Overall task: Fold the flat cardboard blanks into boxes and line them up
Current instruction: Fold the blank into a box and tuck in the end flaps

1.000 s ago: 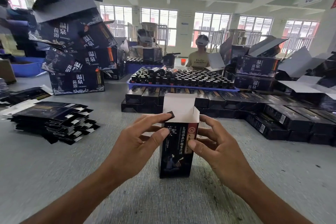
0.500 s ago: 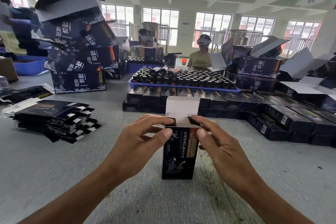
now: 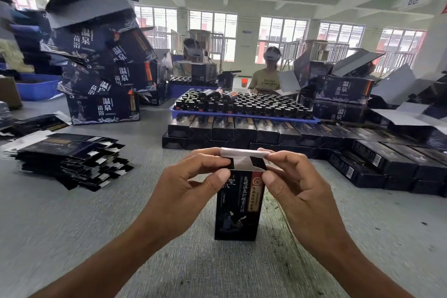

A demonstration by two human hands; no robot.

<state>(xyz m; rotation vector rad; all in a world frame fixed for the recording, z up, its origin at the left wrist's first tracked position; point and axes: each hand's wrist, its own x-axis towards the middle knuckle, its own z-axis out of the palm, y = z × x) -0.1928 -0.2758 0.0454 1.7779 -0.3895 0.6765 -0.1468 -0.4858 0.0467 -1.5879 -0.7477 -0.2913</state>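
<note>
A tall black box with white and red lettering stands upright on the grey table, in front of me at the centre. Its white top flap is bent down over the opening. My left hand pinches the top left corner of the box, thumb on the front face. My right hand pinches the top right corner and the flap's edge. A stack of flat black blanks lies on the table to the left. Rows of folded black boxes lie behind.
A blue tray of dark bottles rests on the folded boxes. Large black cartons are piled at the back left, more open cartons at the right. A person in a yellow shirt stands across the table.
The white top flap stood upright a second ago. Both hands have folded it forward and down over the box's opening, and the side flaps are tucked in.
</note>
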